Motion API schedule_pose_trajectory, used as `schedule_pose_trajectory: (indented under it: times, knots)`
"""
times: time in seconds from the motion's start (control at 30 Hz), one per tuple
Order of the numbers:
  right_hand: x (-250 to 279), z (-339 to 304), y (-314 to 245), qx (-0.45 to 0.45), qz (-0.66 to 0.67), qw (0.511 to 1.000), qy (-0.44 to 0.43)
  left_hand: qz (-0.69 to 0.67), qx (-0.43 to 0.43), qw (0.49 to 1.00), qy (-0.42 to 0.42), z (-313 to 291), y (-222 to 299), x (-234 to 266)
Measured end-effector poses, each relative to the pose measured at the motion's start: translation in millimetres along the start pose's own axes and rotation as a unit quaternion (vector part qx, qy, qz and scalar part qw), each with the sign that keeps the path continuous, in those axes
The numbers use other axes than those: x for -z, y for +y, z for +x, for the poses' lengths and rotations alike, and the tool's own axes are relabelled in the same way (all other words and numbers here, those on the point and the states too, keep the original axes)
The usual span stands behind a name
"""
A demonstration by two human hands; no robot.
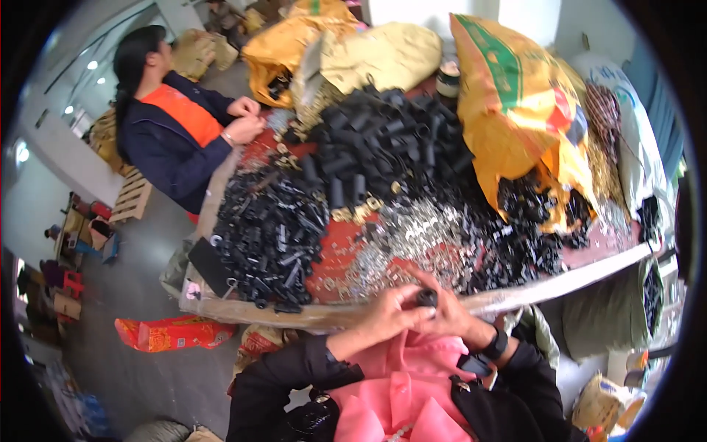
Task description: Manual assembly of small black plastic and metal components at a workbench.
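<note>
Okay, so the spot that matters is right in front of your chest: the small black cylinder [426, 297] sits between your left hand [392, 312] and your right hand [451, 315], at the near edge of the table [589, 275]. Both hands are closed around it, left fingers coming in from the left and below, right fingers wrapping the other side, with one right finger poking out toward the far side. Can't tell which hand carries the weight, since the fingers overlap.

You've got a round end facing up at you, so I'd say its long axis points roughly toward your eyes, though it's so foreshortened I wouldn't swear to the tilt. Neither hand is clearly nearer, because it's in both.

Straight past your fingertips lies the loose pile of silver bits [420, 234], near and dead ahead. The bigger black tubes [379, 140] are heaped well beyond that. Off your left hand there's a mound of dark narrow parts [272, 236], and off your right, more little black pieces [523, 254].
</note>
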State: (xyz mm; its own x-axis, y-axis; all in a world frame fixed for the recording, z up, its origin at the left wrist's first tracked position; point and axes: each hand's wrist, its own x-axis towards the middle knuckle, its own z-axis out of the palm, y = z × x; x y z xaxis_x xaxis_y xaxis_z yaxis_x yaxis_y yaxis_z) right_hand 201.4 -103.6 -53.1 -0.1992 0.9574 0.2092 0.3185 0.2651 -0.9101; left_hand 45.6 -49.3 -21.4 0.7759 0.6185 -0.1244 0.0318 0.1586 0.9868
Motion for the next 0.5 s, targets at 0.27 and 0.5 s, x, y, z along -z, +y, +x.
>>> schedule_pose_trajectory:
  times: [0.27, 0.5]
  knots:
    - [63.2, -51.9, -21.8, -0.206, 0.09, 0.973, 0.059, 0.288, -0.013, 0.957, 0.045, 33.3, 6.5, 55.0]
    - [127.9, -216.4, -5.7, -0.433, 0.004, 0.881, 0.192, 0.676, -0.08, 0.683, 0.266, 53.5, -11.0, 141.0]
